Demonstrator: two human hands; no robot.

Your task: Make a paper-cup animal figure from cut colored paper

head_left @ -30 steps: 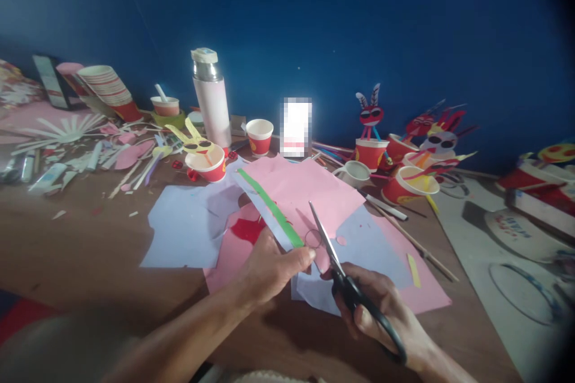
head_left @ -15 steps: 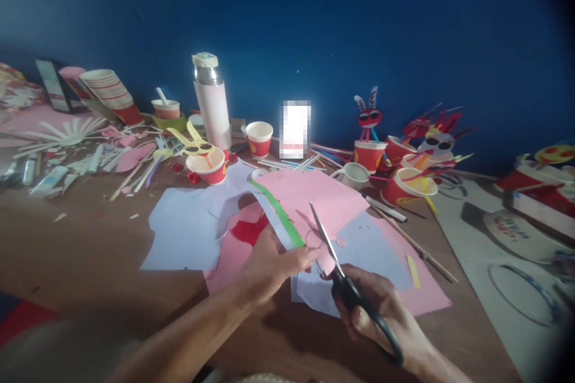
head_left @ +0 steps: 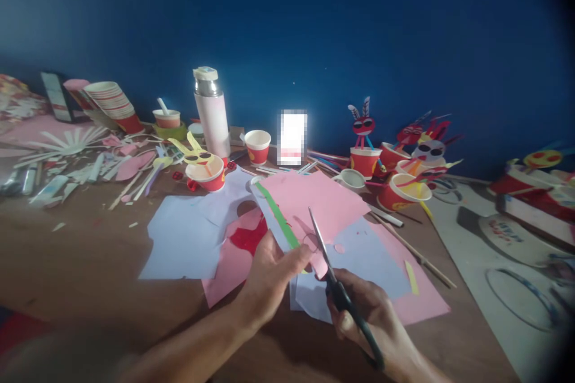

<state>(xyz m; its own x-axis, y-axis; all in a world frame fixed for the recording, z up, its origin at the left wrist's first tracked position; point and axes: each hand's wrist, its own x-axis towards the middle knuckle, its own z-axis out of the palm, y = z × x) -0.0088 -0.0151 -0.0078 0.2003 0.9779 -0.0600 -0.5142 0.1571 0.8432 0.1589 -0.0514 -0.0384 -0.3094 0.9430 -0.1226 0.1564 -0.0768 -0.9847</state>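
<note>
My left hand (head_left: 269,272) pinches a pink paper sheet (head_left: 314,203) with a green strip (head_left: 278,218) along its edge, held just above the table. My right hand (head_left: 366,314) grips black-handled scissors (head_left: 332,275); their blades point up into the pink sheet beside a drawn circle (head_left: 309,242). Under both hands lie pale blue paper (head_left: 184,239), more pink paper (head_left: 422,305) and a red scrap (head_left: 245,239) on the brown table (head_left: 81,263).
A pink and steel flask (head_left: 211,111), red paper cups (head_left: 257,146) and a cup with a yellow bunny face (head_left: 202,164) stand behind. Decorated cups (head_left: 404,182) crowd the right; cup stack (head_left: 112,102) and paper scraps the left. A wooden stick (head_left: 417,254) lies right.
The view has tilted slightly so everything sits lower. The scissor blades have closed further into the pink sheet; my left hand keeps its pinch and has turned the sheet a little.
</note>
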